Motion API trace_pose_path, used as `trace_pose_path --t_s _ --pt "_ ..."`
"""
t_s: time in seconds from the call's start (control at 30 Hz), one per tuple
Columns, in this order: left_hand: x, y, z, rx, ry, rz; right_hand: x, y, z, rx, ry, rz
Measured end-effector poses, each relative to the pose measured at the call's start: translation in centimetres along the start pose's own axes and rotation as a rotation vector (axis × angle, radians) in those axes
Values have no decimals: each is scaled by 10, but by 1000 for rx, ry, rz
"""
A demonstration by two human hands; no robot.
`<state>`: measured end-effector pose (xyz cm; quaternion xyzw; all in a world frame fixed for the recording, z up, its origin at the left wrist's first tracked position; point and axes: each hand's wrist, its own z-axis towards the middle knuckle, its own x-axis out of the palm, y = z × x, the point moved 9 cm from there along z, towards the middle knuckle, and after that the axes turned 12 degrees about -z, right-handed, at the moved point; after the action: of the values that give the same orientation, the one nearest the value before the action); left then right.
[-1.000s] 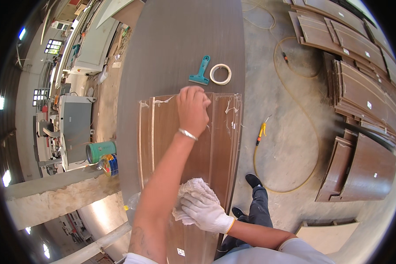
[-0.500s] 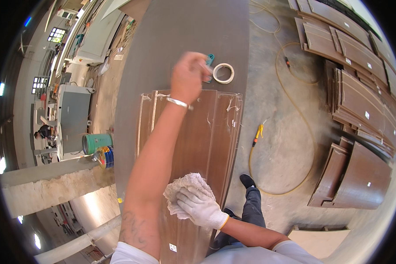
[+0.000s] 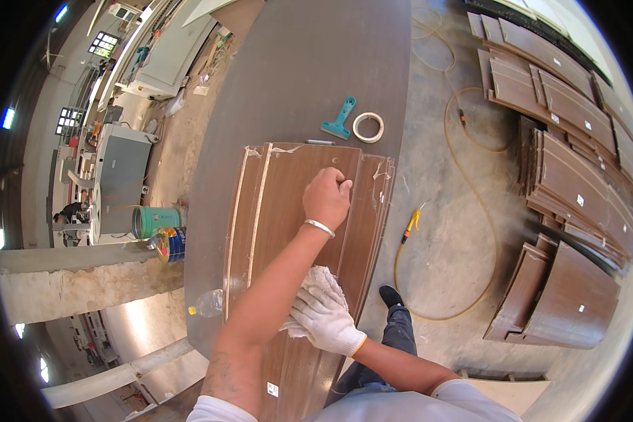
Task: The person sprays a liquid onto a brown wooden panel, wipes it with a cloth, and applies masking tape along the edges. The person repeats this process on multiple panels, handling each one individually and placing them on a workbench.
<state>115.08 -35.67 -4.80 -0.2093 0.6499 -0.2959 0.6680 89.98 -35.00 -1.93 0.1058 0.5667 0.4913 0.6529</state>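
My bare left hand (image 3: 327, 197), with a bracelet at the wrist, is closed over the brown wood-grain panel (image 3: 295, 183). What its fingers hold, if anything, is hidden. My right hand (image 3: 327, 320), in a white knit glove, presses a crumpled whitish cloth (image 3: 325, 283) onto the same panel, partly behind my left forearm. Past the panel's far edge lie a teal scraper (image 3: 340, 123), a roll of tape (image 3: 354, 127) and a slim pen-like piece (image 3: 321, 142). Torn bits of film or tape cling to the panel's edges.
A dark worktable (image 3: 295, 63) carries the panels. A clear bottle (image 3: 209, 303) with a yellow cap stands at its left. Rightward on the floor are a yellow air gun (image 3: 413, 221), its hose (image 3: 498, 232) and stacked brown panels (image 3: 570, 299). A green bucket (image 3: 146, 221) sits left.
My left hand has come back from beside the scraper and tape to over the panel, uncovering the scraper. The gloved hand and cloth have shifted slightly right; the view has moved a little.
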Motion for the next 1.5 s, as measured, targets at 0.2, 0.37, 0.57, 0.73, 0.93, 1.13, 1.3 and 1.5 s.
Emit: trace_pose_path --t_s 0.2,0.37,0.57,0.73,0.93,1.13,1.3,1.5 --pt "15 5 2 -1 58 123 -1 2 -2 -24 -9 -60" --pt "12 1 -16 54 192 228 0 4 -3 -43 28 -83" --pt "-4 6 -53 4 230 -61 -2 1 -3 15 -18 -35" --pt "-10 -7 -31 226 15 -141 -2 4 -2 -24 -44 -52" --pt "-7 -9 -25 363 -70 -91 -6 2 -3 4 -70 -65" --pt "11 -37 -61 414 108 -9 5 0 -10 14 17 -65" --pt "25 -42 -100 169 311 -170 6 -4 -7 83 106 -30" --pt "79 -88 -118 69 544 -40 26 -11 -8 109 207 29"
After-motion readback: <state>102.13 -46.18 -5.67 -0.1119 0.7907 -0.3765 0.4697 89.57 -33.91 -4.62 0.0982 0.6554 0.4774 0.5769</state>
